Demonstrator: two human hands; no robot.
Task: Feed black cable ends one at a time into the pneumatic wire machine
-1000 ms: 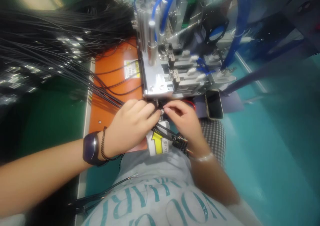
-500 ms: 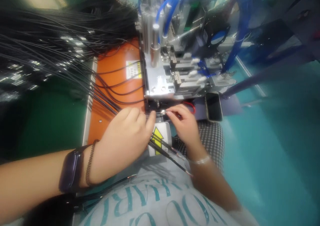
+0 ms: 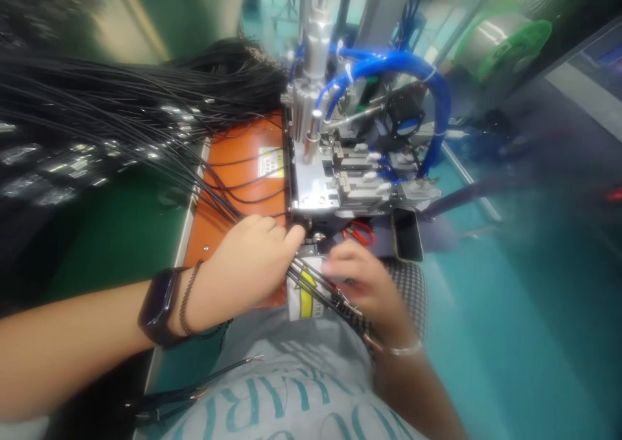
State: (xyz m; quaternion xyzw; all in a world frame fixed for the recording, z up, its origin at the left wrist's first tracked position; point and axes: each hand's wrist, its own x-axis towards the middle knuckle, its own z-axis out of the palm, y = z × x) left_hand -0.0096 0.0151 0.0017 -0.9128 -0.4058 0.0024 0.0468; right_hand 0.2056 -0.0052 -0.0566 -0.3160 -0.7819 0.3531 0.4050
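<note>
My left hand (image 3: 253, 262) is closed around several black cables (image 3: 311, 284), whose stripped ends stick out to the right below it. A watch and a thin bracelet are on that wrist. My right hand (image 3: 362, 281) is beside the cable ends with its fingers curled; it is blurred, and whether anything lies between the fingertips is hidden. Just ahead of both hands is a metal machine (image 3: 315, 190) with cylinders and clamps. Below the cables, a white label with a yellow arrow (image 3: 306, 301) is partly covered.
Long black cables (image 3: 146, 96) spread over the orange surface (image 3: 247, 142) at left. A phone (image 3: 407, 234) and a red-handled tool (image 3: 359, 232) are right of the machine. Blue hoses (image 3: 437, 90) loop above. More cable ends (image 3: 204, 385) lie at the lower left.
My right hand has moved back from the small metal part at the machine's front edge to the cable ends. My left hand keeps its hold. The camera view has shifted.
</note>
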